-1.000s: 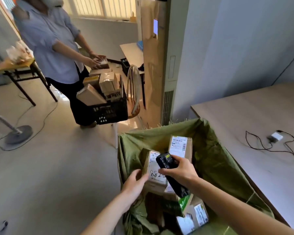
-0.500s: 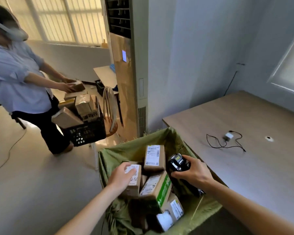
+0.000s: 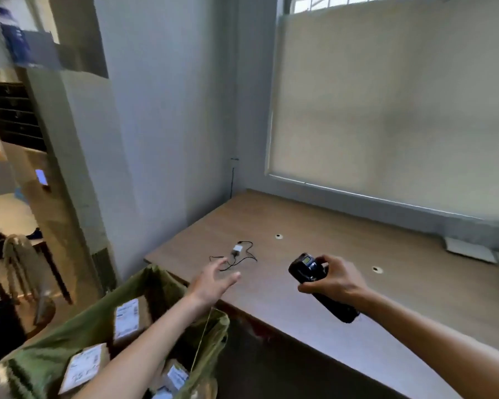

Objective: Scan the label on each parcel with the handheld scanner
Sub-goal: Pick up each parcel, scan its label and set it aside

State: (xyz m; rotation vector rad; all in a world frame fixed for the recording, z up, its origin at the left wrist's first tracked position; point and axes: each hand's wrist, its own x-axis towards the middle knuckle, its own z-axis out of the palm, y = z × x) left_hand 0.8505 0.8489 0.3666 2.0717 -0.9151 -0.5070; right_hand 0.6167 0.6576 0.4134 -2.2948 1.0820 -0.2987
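Fingers of the right hand (image 3: 333,280) curl round the black handheld scanner (image 3: 319,285), thumb and fingertips pinching near its small screen at the upper end, while the lower end of the body juts down and to the right below the wrist. The scanner hangs above the near part of the desk (image 3: 401,283), not touching it. The left hand (image 3: 213,279) is spread, fingers straight and slightly apart, palm turned to the right; it holds nothing and hovers over the near left corner of the desk, above the rim of the green sack (image 3: 104,321).

The sack stands against the near left edge of the desk, its mouth gaping. Inside lie cardboard parcels (image 3: 126,316) with white labels facing up; one sits toward the far side, another (image 3: 82,367) lower left, and a third (image 3: 175,377) is partly hidden by the left forearm. The print on the labels is too blurred to read.

On the desk, just beyond the left hand, a small white charger (image 3: 237,250) lies with its thin black cable (image 3: 242,259) looped round it. Two round grommets (image 3: 278,236) are set in the desk top, and a flat white object (image 3: 470,250) lies at the far right under the window blind (image 3: 386,105). To the left stand a tall cabinet (image 3: 58,174) and a chair (image 3: 20,263), both blurred.
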